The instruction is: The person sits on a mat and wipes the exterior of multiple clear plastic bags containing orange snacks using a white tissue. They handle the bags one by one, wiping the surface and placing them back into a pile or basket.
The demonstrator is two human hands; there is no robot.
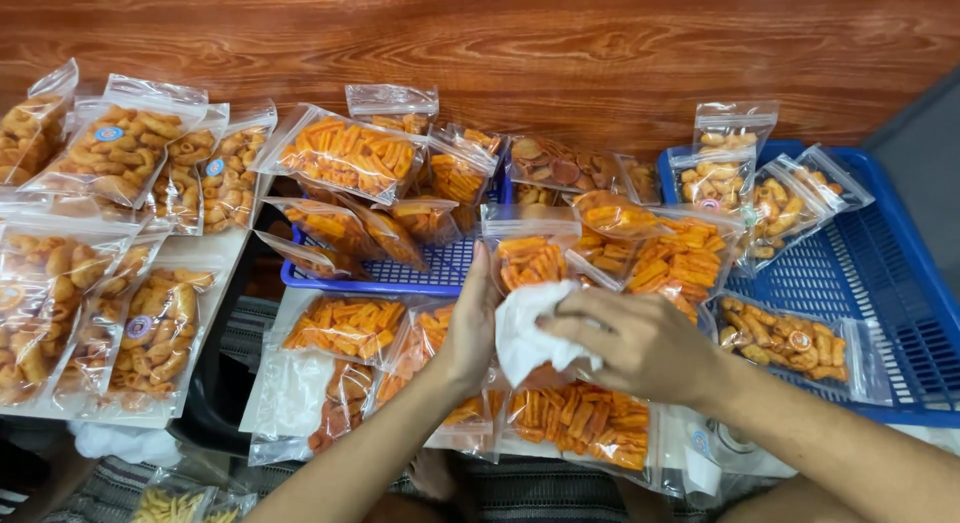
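- Overhead, two bare hands meet at the middle of a spread of clear zip bags of fried snacks, with a reddish wood-grain wall behind and almost no bare surface between the packs.
- Left hand (pixel 468 328) stands edge-on with fingers straight up, its palm pressed flat against the side of a clear bag of orange sticks (pixel 530 258); it steadies the bag rather than closing round it.
- Right hand (pixel 640 345) is curled shut on a crumpled white cloth (pixel 530 333), pressed to the front of that same bag.
- That bag stands upright just in front of the blue mesh tray (pixel 420 273), its zip top level with the tray's near edge.
- More room shows at the right: the large blue basket (pixel 880 303) has bare lattice floor along its right half, running to the frame's edge.
- Inside it, small bags of pale ring-shaped snacks (pixel 715 178) stand along the back left, and one flat bag of brown curls (pixel 790 348) lies near the front.
- The blue mesh tray holds leaning bags of orange sticks (pixel 345 153), packed close together.
- At the left, bags of golden twisted snacks (pixel 115 153) with round stickers overlap one another, reaching the frame's left edge.
- Nearest the camera, flat bags of orange sticks (pixel 585 423) lie under both forearms, touching one another.
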